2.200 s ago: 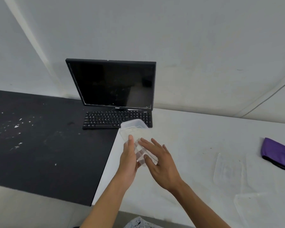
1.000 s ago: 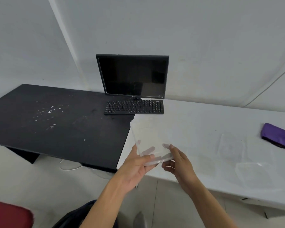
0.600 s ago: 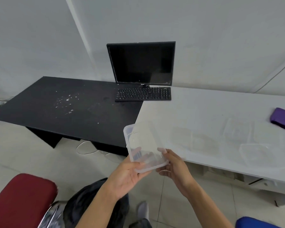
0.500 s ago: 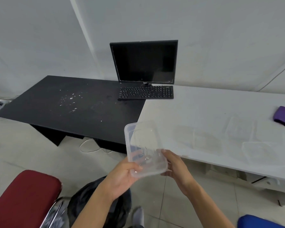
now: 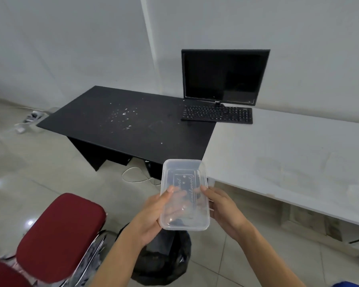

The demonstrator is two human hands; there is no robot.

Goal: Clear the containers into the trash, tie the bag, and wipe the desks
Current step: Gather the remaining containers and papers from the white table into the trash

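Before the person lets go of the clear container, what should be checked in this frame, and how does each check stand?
1. Clear rectangular plastic container gripped by left hand and right hand: ok.
2. Container shows no contents: ok.
3. Container lines up over the black trash bag on the floor: ok, as far as this one view shows.
4. Bag mouth open: cannot tell, the container and forearm hide it.
5. Red padded chair seat out of the drop path: ok, it sits left of the bag.
6. Black desk wiped: not ok, white specks lie on it.
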